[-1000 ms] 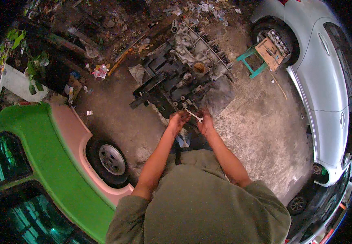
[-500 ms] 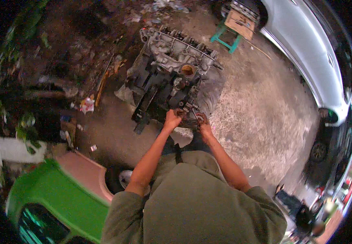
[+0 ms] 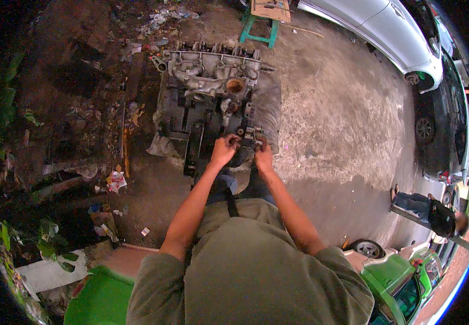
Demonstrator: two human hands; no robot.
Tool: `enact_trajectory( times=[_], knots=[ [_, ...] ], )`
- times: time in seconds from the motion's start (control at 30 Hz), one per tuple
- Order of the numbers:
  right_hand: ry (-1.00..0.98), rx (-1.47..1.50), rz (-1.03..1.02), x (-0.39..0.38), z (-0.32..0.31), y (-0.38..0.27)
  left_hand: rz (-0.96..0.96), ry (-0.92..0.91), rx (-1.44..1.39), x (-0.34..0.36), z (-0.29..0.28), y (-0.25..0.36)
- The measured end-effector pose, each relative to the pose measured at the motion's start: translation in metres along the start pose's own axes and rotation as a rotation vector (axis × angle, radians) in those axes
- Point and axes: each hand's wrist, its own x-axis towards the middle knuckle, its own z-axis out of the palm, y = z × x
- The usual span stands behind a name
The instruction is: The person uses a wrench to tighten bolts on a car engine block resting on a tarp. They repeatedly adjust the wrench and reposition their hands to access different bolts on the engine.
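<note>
A greasy engine (image 3: 215, 76) lies in front of me, its grey metal manifold and top parts at the far side and dark block parts nearer. My left hand (image 3: 224, 150) is closed at the engine's near end, fingers curled against dark parts; what they grip is hidden. Just to its right, my right hand (image 3: 263, 156) has its fingers bent together around a small, shiny metal piece whose kind I cannot make out. Small metal fittings (image 3: 249, 130) sit just beyond both hands. A round, rusty brown opening (image 3: 235, 86) shows in the manifold.
Dark sheeting (image 3: 268, 105) lies under the engine. A green stool (image 3: 260, 30) with a board on top stands beyond it. Silver (image 3: 367, 21) and green (image 3: 389, 276) cars are parked around. At far right a person (image 3: 429, 211) is present. Litter (image 3: 116, 181) lies to the left.
My view has turned, so the engine now appears straighter and farther left, and the person at right shows more fully. Both hands stay at the engine's near end.
</note>
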Motion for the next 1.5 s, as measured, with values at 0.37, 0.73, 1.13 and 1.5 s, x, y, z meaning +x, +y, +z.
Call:
enact_trajectory(
  times=[0.37, 0.73, 1.13, 1.5],
  knots=[
    [0.005, -0.07, -0.068, -0.008, -0.008, -0.028, -0.082, -0.047, -0.019, -0.015, 0.002, -0.005],
    [0.089, -0.232, -0.226, -0.002, -0.005, -0.043, -0.061, -0.047, 0.042, -0.021, -0.004, 0.009],
    [0.054, -0.046, -0.049, 0.001, -0.002, -0.046, -0.032, -0.035, 0.052, -0.018, 0.0, -0.002],
    [0.123, -0.111, -0.368, -0.006, -0.005, -0.037, 0.039, 0.04, 0.075, -0.011, -0.009, 0.006]
  ],
)
